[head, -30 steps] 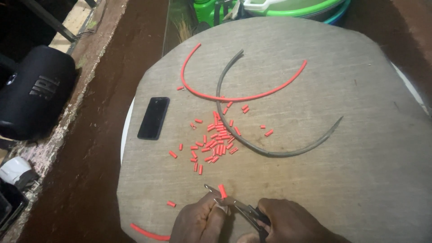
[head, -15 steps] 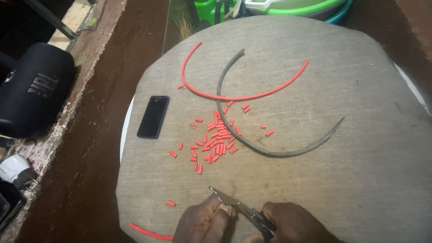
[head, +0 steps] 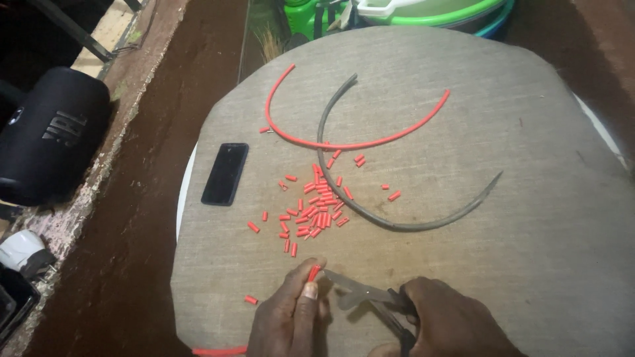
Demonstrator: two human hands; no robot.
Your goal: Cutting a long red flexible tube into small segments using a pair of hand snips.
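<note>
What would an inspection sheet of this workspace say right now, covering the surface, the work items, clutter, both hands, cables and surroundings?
Surface: round board covered in grey cloth.
Job's things: scissors; red tubing end at the blades; pile of short red cut pieces; long red tube and grey tube, both curved, crossing.
Clutter: black phone, face up, left of the pile.
Grippers: left hand pinches the tubing end; right hand grips the scissors.
Cables: nothing seen.
Surroundings: black cylindrical speaker at left; green container beyond the far edge; reddish-brown floor.
</note>
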